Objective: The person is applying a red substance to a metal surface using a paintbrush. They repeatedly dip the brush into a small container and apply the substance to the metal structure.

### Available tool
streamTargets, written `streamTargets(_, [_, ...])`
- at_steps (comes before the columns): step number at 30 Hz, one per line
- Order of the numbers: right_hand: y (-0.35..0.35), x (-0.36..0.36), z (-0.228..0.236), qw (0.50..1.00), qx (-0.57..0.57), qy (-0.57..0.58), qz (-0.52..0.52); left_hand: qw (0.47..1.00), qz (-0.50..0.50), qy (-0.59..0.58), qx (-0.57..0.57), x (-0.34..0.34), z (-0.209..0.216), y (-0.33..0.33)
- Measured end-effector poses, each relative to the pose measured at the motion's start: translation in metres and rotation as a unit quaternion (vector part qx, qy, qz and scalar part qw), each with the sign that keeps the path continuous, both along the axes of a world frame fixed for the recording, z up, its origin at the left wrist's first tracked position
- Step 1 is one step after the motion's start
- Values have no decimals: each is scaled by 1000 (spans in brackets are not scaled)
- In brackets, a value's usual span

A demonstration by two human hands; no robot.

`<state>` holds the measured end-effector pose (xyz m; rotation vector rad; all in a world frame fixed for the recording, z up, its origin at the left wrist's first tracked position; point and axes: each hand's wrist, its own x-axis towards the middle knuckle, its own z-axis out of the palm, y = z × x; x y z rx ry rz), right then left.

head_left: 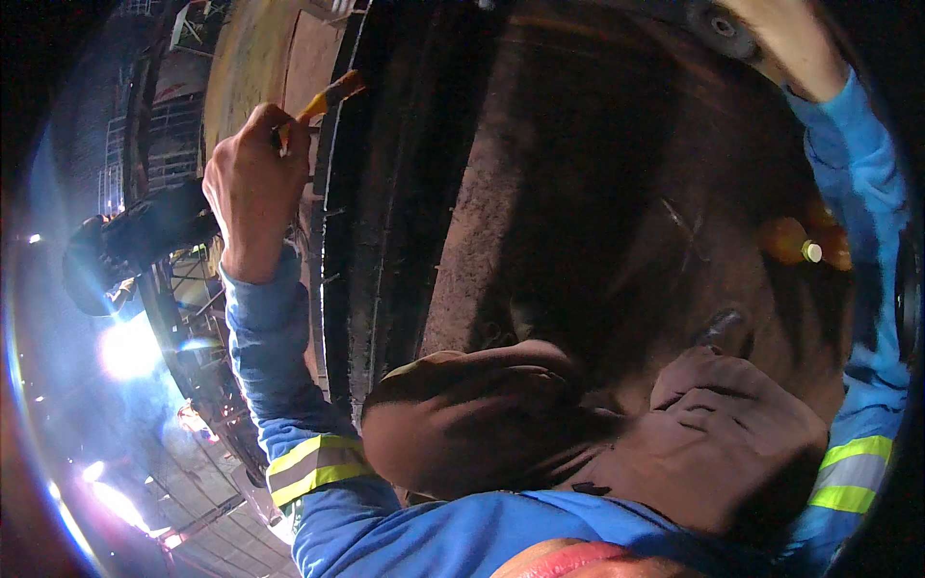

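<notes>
My left hand (pixel 258 183) is closed around the yellow handle of a paintbrush (pixel 339 91). Its bristles look reddish-brown and point up and right, at the rim of a long dark metal piece (pixel 361 222). The brush tip lies over that rim; whether it touches is unclear. At the upper right, my right hand (pixel 795 43) reaches away from me, and the picture's edge and darkness hide its fingers. Close beside it is a dark round part with a central hole (pixel 723 27). Whether the right hand grips anything cannot be seen.
An orange container with a pale cap (pixel 812 252) is on the brown floor (pixel 597 193) at right. My bent knees (pixel 472 414) are close to the dark metal piece. Far left, a very bright light (pixel 130 347) glares among metal frames, near a dark shape (pixel 145 231).
</notes>
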<state>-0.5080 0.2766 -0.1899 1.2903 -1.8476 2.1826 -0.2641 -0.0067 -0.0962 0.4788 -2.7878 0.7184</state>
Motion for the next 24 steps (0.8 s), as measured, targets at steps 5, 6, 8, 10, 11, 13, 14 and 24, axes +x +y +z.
streamTargets(5, [3, -4, 10, 997, 54, 22, 43, 1000, -6, 21, 14, -27, -5, -4])
streamTargets(6, [-1, -3, 14, 994, 54, 60, 71, 999, -47, 15, -18, -27, -10, -19])
streamTargets(8, [-9, -2, 5, 988, 23, 132, 70, 999, 8, -30, -20, -21, -13, -18])
streamTargets(10, [-16, -9, -3, 991, 7, 86, 103, 995, 63, -71, 4, -9, -11, -5])
streamTargets(11, [-13, -7, -5, 993, 29, 72, 89, 997, 44, -68, 8, -12, -11, -7])
streamTargets(13, [-1, -6, 0, 992, 75, 83, 61, 998, 16, -62, 12, -13, -7, -10])
streamTargets(14, [1, -6, 3, 991, 80, 78, 70, 999, 15, -50, 5, -24, -7, -8])
streamTargets(24, [-14, -7, 4, 992, 52, 88, 74, 997, -58, 5, -44, -80, -34, -37])
